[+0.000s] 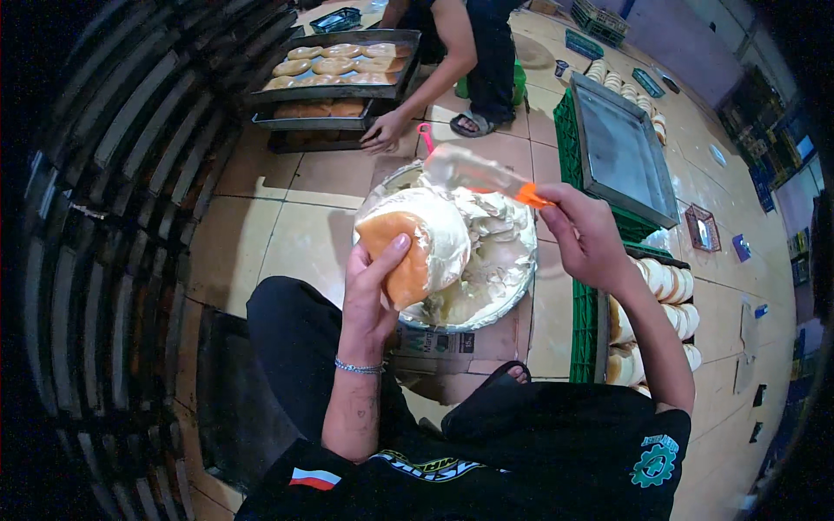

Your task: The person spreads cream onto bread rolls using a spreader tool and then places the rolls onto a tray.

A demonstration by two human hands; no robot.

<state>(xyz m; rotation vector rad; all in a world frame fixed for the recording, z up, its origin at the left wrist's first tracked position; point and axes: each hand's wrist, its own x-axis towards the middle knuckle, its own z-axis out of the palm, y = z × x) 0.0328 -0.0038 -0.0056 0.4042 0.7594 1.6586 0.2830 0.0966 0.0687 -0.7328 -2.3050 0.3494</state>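
Note:
My left hand (372, 282) is closed around a golden-brown bun (389, 239), its thumb pressed on the crust. White cream (446, 239) coats the bun's right-hand face. Held by its orange handle (530, 195), a cream-smeared spatula (476, 168) is in my right hand (591, 234), its blade just above the bun. Below both hands stands a large round tub (526, 282) of whipped white cream (499, 217); the bun hides part of its left side. The tub rests on a flattened cardboard piece (495, 347).
Stacked dark trays (148, 165) rise on the left. A co-worker's hand (388, 130) is beside trays of buns (339, 65) at the back. On the right are a green crate (569, 165) under a metal tray (621, 143), and cream-coated buns (673, 282) in a crate.

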